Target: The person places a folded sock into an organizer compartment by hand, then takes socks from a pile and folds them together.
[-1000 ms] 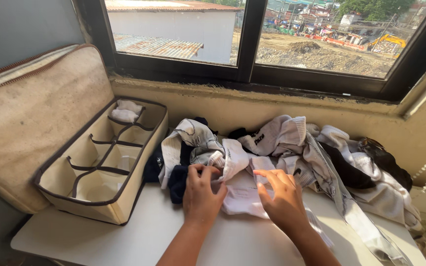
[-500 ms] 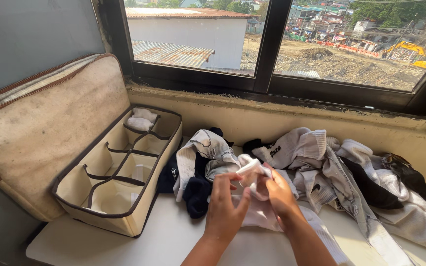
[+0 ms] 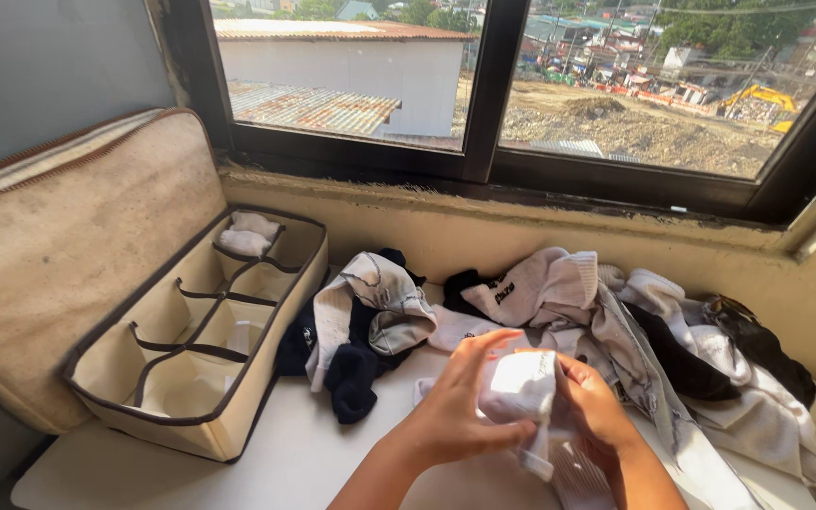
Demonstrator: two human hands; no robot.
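At far left a beige fabric organizer (image 3: 191, 331) sits on the white desk (image 3: 295, 463), one rolled pair in its far compartment. Beside it lies a sock pile (image 3: 559, 302). The left hand (image 3: 450, 416) and right hand (image 3: 597, 406) together clasp a white sock bundle (image 3: 518, 387) above the desk; it looks light, soft and squashy, best gripped around its rolled middle.

low in the middle of the frame, the left hand (image 3: 450, 416) and the right hand (image 3: 597, 406) hold a bunched white sock (image 3: 519, 387) between them. behind them is a pile of socks (image 3: 616, 321), white and dark, on a white table (image 3: 276, 463). at the left sits a cloth box (image 3: 195, 326) with little pockets, and a white sock pair (image 3: 246, 236) in its far pocket. a window (image 3: 484, 85) fills the top.
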